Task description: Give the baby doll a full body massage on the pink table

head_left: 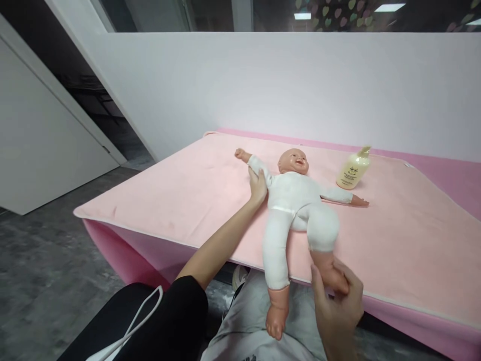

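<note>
A baby doll (pixel 296 193) with a white cloth body lies on its back on the pink-covered table (pixel 180 188), its head toward the wall. My left hand (pixel 257 186) is closed around the doll's upper arm on the left side. At the table's front edge, my right hand (pixel 340 301) grips the doll's foot on the right side, with thumb and fingers around it. The doll's other foot hangs past the edge, above my lap.
A pale yellow pump bottle (pixel 352 169) stands to the right of the doll's head. Behind the table rises a white wall (pixel 263 80) with a window above. A white cable (pixel 145 306) lies across my left side.
</note>
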### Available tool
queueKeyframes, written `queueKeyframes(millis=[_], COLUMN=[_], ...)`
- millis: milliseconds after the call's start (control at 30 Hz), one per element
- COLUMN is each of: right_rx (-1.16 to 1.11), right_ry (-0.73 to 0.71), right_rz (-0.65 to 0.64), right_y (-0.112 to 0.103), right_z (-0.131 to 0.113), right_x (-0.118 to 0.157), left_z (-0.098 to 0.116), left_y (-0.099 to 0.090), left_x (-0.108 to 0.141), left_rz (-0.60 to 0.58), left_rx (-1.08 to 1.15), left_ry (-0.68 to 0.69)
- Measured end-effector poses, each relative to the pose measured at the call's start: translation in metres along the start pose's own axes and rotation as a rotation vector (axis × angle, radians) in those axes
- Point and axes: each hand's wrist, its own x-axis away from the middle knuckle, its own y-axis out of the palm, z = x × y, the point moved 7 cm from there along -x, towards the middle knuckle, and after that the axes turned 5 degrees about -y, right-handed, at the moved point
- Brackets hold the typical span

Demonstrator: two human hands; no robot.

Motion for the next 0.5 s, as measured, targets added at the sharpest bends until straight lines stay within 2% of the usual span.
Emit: queueKeyframes(millis=[67,167,233,267,300,367,467,500], right_rx=[0.036,0.034,0.005,-0.006,-0.009,0.009,0.063,0.081], right_ry=[-0.026,-0.093,-0.139,-0.142,-0.127,-0.050,0.064,0.034], right_rz=[-0.107,-0.328,-0.389,-0.388,-0.364,-0.255,0.030,0.093], right_y=[0.023,0.067,0.084,0.086,0.083,0.062,0.007,-0.010], right_z=[-0.010,-0.022,-0.029,-0.030,-0.030,-0.026,-0.011,-0.008], right_x=[-0.036,-0.082,-0.096,-0.097,-0.094,-0.078,-0.034,-0.018], left_z=[0.016,0.040,0.047,0.048,0.048,0.043,0.024,0.015], left_y=[0.005,0.021,0.031,0.034,0.034,0.030,0.019,0.015], left_x=[0.009,0.026,0.037,0.040,0.039,0.031,0.011,0.005], left_rz=[-0.053,-0.262,-0.407,-0.452,-0.464,-0.409,-0.249,-0.196], left_rx=[-0.061,-0.228,-0.351,-0.384,-0.389,-0.311,-0.082,-0.006], left_ry=[0.125,0.348,0.468,0.499,0.502,0.431,0.196,0.097])
